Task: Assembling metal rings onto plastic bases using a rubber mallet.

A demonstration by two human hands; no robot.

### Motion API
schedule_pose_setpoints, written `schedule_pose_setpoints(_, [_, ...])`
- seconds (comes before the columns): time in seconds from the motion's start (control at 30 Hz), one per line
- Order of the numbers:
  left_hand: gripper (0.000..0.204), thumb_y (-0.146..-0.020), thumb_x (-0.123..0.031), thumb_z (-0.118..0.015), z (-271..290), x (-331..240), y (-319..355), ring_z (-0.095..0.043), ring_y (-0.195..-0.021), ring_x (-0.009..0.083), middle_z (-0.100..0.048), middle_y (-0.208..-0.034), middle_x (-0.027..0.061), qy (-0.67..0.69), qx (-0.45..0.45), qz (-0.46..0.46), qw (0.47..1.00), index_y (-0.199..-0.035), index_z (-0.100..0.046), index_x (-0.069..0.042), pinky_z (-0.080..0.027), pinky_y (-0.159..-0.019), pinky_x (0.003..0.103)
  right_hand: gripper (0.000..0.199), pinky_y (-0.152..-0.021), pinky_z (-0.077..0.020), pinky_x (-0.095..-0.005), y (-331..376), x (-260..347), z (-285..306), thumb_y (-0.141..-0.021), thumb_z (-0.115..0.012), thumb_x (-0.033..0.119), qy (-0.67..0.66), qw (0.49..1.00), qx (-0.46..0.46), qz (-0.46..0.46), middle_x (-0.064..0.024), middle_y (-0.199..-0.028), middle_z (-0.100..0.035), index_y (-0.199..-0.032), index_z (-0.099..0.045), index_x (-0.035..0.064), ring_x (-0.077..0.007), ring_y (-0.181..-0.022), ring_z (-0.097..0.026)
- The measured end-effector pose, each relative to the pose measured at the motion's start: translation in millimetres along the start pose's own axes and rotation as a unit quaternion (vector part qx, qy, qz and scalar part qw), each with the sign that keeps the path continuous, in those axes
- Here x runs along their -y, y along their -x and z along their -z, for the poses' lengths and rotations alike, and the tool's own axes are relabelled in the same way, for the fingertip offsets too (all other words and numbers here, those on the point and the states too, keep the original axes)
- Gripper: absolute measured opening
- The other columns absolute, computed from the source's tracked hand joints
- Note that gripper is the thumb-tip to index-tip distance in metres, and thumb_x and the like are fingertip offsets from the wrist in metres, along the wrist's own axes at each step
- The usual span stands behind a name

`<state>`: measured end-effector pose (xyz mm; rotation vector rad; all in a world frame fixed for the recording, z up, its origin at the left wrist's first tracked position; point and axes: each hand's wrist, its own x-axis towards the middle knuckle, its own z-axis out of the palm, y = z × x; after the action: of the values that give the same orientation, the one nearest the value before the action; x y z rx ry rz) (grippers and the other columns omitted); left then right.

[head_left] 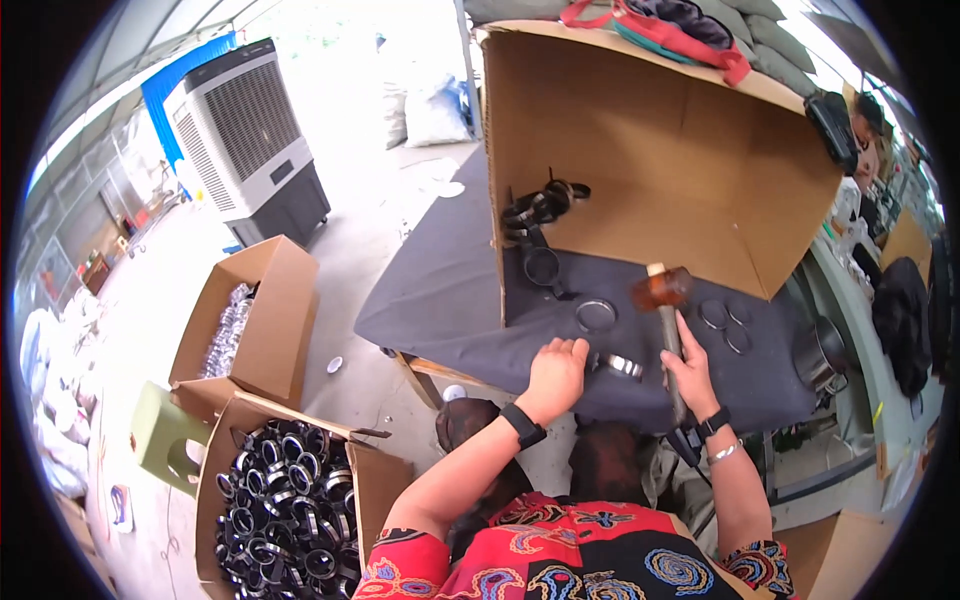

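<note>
My right hand (690, 375) is wrapped round the grey handle of a mallet (663, 289), whose translucent amber head is raised above the dark tabletop. Close to the table's near edge, my left hand (558, 378) is closed on a shiny metal ring piece (623, 366) with a dark part at the fist. The ring sticks out to the right, apart from the mallet head. Just beyond the left hand a thin metal ring (596, 316) lies flat on the cloth. A few more thin rings (713, 314) lie right of the mallet.
A large cardboard box (680, 140) lies on its side on the dark-cloth table (425, 265), with black ring parts (541, 264) at its left. A metal cup (822, 352) stands right. Left are a box of black rings (285, 500), another carton (275, 325), a green stool (165, 440) and an air cooler (250, 140).
</note>
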<state>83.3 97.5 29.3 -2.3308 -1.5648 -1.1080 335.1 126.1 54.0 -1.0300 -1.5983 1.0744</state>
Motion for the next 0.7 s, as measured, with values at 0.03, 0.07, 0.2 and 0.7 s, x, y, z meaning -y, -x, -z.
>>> schedule_pose_setpoints(0.03, [0.015,-0.073,-0.004,-0.06,8,0,2,-0.058,-0.073,0.0335,-0.059,-0.074,0.0138,-0.007,-0.007,0.003,1.0,-0.085,-0.053,-0.006,-0.047,-0.066,0.044,0.071,-0.049,-0.0461,-0.0233,1,2,-4,-0.087,-0.055,0.002,-0.012,1.0,-0.002,-0.014,0.0005,-0.072,-0.052,-0.15,-0.027,0.0183,-0.007,-0.055,-0.051])
schedule_pose_setpoints(0.07, [0.015,-0.074,-0.004,-0.059,17,0,5,-0.06,-0.073,0.035,-0.061,-0.075,0.0157,0.017,0.014,0.046,0.999,-0.088,-0.053,-0.005,-0.048,-0.065,0.045,0.071,-0.049,-0.0461,-0.0233,3,4,-8,-0.087,-0.055,0.002,-0.013,1.0,0.004,-0.008,0.0005,-0.072,-0.052,-0.15,-0.027,0.0183,-0.007,-0.055,-0.051])
schedule_pose_setpoints(0.2, [0.022,-0.077,-0.002,-0.055,48,4,21,-0.063,-0.074,0.039,-0.065,-0.081,0.0213,0.094,0.015,0.175,0.98,-0.099,-0.053,-0.002,-0.049,-0.066,0.048,0.07,-0.048,-0.0482,-0.0238,15,29,-23,-0.086,-0.055,0.002,-0.025,0.997,0.06,-0.04,0.0006,-0.074,-0.052,-0.149,-0.028,0.017,-0.0066,-0.056,-0.051])
schedule_pose_setpoints(0.7, [0.012,-0.09,-0.013,-0.055,55,38,63,-0.032,-0.047,0.0038,-0.037,-0.06,-0.0066,0.572,-0.109,0.476,0.659,-0.081,-0.054,-0.006,-0.025,-0.043,0.022,0.072,-0.045,-0.0483,-0.0253,-21,24,-47,-0.084,-0.058,0.003,0.032,0.989,0.082,-0.118,0.0007,-0.073,-0.052,-0.148,-0.03,0.0161,-0.0079,-0.057,-0.051])
